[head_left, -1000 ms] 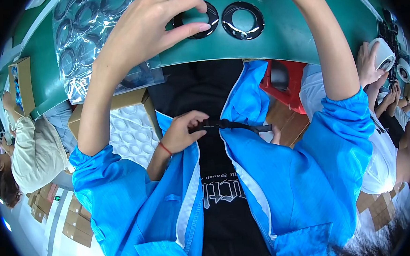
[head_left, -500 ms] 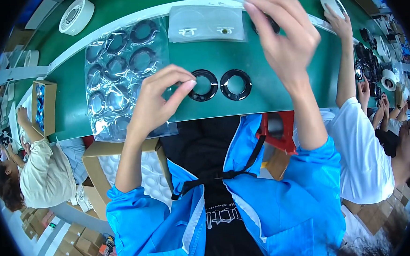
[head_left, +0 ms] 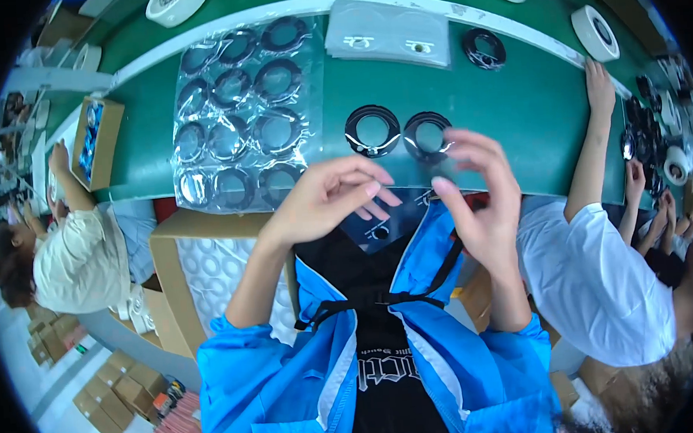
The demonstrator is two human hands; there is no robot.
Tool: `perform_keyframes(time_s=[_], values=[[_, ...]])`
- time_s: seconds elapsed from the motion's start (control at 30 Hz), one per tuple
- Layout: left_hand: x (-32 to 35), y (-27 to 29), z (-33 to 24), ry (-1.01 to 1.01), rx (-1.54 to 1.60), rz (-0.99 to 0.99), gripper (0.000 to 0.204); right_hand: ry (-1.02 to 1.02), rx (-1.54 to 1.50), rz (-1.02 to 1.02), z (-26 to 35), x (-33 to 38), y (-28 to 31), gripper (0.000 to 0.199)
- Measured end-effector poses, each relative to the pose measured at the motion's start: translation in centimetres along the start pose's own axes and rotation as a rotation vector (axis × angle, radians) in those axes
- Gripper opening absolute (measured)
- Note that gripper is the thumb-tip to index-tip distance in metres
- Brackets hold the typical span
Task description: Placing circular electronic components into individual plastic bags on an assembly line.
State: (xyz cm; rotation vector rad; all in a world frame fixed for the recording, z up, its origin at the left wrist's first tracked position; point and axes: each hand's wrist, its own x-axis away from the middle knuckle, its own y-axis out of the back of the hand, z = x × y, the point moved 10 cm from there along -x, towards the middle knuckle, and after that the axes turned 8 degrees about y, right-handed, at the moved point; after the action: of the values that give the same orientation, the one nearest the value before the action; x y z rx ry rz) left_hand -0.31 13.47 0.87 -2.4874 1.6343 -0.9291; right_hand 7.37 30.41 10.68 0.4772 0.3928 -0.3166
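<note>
My left hand (head_left: 333, 200) is at the table's near edge, thumb and fingers closed on a clear film sheet (head_left: 367, 233) with small printed marks. The sheet slants over my lap, partly hidden by the fingers. My right hand (head_left: 484, 200), slightly blurred, is beside the sheet's right end, thumb and fingers apart. Just beyond the hands, two glossy black rings (head_left: 350, 134) lie side by side on the green table (head_left: 280, 163); the right hand's fingertips overlap the right ring (head_left: 412, 137) in view.
A clear pocketed bag of black rings (head_left: 234, 136) lies at left. Clear sheets (head_left: 387, 35) are stacked at the back, with another black ring (head_left: 471, 52) to their right. An open carton (head_left: 166, 283) stands below the table's edge. A co-worker's arm (head_left: 592, 146) reaches in at right.
My right hand has come down from the sheet stack with a film sheet, which now slants between my hands. My left hand has moved right and nearer me, away from the left ring.
</note>
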Motion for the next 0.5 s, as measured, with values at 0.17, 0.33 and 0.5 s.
perform_keyframes(time_s=[0.17,0.33,0.5], values=[[2.2,-0.8,-0.6,-0.262,-0.205,-0.193,0.03,-0.257,-0.277,0.165,-3.2,2.1,-2.6,0.036],[2.6,0.1,1.2,-0.187,-0.141,-0.256,0.026,-0.138,-0.297,0.245,-1.7,3.2,-4.6,0.04],[1.2,0.4,2.4,-0.149,-0.086,-0.27,0.024,-0.115,-0.146,0.261,-2.1,3.8,-4.7,0.041]])
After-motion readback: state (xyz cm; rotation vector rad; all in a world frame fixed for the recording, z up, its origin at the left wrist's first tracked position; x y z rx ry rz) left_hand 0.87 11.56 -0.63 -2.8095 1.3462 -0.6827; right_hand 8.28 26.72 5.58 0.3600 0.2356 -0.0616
